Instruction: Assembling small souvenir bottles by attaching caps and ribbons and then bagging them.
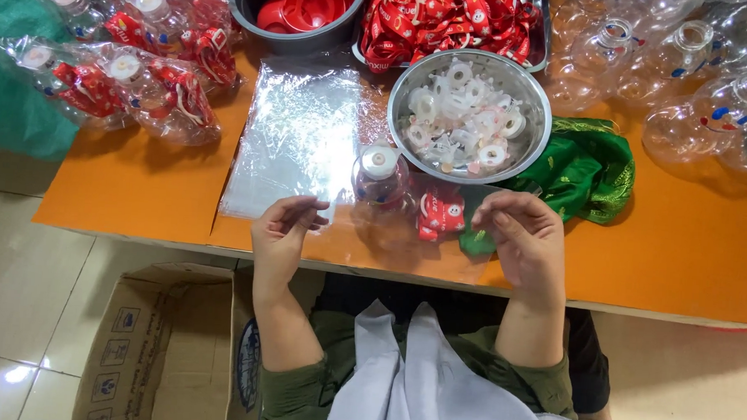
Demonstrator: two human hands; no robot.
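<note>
Item: clear plastic bottle with white teat and red strap, inside a clear plastic bag (399,204), held at the near edge of an orange table (131,183).

Left: bagged bottles (135,86) cut off by the frame, an open cardboard box (145,343) on the pale tiled floor (9,278). Left hand (282,235) pinches the bag's near edge between thumb and curled fingers. Centre: steel bowl of white teats (468,113). Right hand (523,237) pinches the opposite edge, hard to make out against the film. Right: green cloth (589,173); empty clear bottles (690,73), partly cropped.
</note>
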